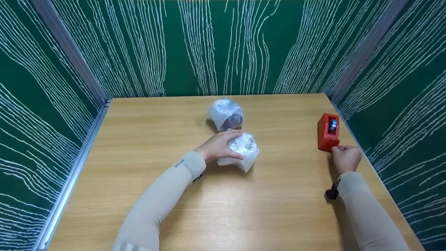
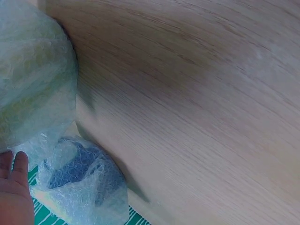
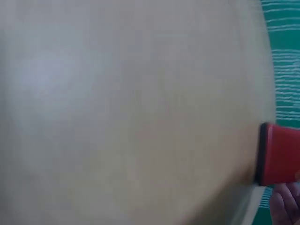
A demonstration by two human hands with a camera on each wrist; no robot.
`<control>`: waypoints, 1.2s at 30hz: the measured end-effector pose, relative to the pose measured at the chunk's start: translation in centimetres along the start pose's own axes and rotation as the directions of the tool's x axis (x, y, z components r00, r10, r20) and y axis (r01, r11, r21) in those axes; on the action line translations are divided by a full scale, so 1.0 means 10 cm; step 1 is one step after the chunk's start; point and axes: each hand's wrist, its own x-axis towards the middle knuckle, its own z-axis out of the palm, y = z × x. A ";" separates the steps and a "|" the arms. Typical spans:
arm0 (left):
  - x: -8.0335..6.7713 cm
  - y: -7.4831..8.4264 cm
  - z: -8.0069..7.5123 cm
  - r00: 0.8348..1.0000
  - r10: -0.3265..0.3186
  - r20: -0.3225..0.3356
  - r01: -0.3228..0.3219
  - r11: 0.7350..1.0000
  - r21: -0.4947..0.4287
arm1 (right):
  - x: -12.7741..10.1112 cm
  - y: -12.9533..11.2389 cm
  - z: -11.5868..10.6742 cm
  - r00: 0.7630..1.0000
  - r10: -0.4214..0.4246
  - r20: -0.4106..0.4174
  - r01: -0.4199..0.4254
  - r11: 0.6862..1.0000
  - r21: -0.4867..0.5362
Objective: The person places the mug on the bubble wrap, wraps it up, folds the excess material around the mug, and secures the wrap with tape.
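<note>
My left hand [image 1: 216,145] grips a bubble-wrapped bundle [image 1: 246,153] near the middle of the table, thumb on the near side and fingers across the far side. In the left wrist view this bundle [image 2: 35,79] looms large beside the fingertips [image 2: 19,164]. Just behind it sits a second bubble-wrapped bundle [image 1: 223,113], with something dark inside its wrap. Over at the right, my right hand [image 1: 347,158] pinches at the front, cutter end of a red tape dispenser [image 1: 324,134]; the tape between the fingertips is too small to make out.
The wooden table [image 1: 167,122] is bounded by green walls [image 1: 251,48] with white wavy lines at the back and both sides. A metal rail [image 1: 75,165] runs along the left edge. The dispenser stands close to the right edge.
</note>
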 end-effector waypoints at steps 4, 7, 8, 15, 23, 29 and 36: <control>0.00 -0.01 0.00 1.000 -0.010 0.007 0.010 0.999 -0.032 | -0.06 0.05 0.01 1.000 -0.021 0.016 0.022 0.999 -0.045; 0.00 -0.01 -0.01 1.000 -0.010 -0.001 0.010 0.999 -0.036 | -0.12 0.01 0.00 0.998 -0.063 0.019 0.064 0.997 -0.047; 0.00 -0.01 -0.01 1.000 -0.011 -0.004 0.011 0.999 -0.035 | -0.14 -0.01 -0.01 0.997 -0.077 0.022 0.078 0.996 -0.046; -0.01 0.00 -0.02 0.999 0.026 -0.019 -0.026 1.000 -0.013 | -0.34 -0.20 0.03 0.983 -0.174 0.048 0.177 0.983 -0.046; -0.02 0.00 0.00 1.000 -0.009 -0.001 0.009 0.999 -0.030 | -0.55 -0.41 0.16 0.948 -0.251 0.195 0.240 0.968 0.080; -0.02 -0.01 0.01 1.000 -0.012 -0.002 0.012 0.999 -0.050 | -0.64 -0.54 0.27 0.897 -0.385 0.217 0.382 0.922 0.058; -0.02 -0.02 0.01 1.000 -0.010 -0.011 0.009 0.999 -0.053 | -0.74 -0.67 0.36 0.843 -0.483 0.238 0.479 0.874 0.077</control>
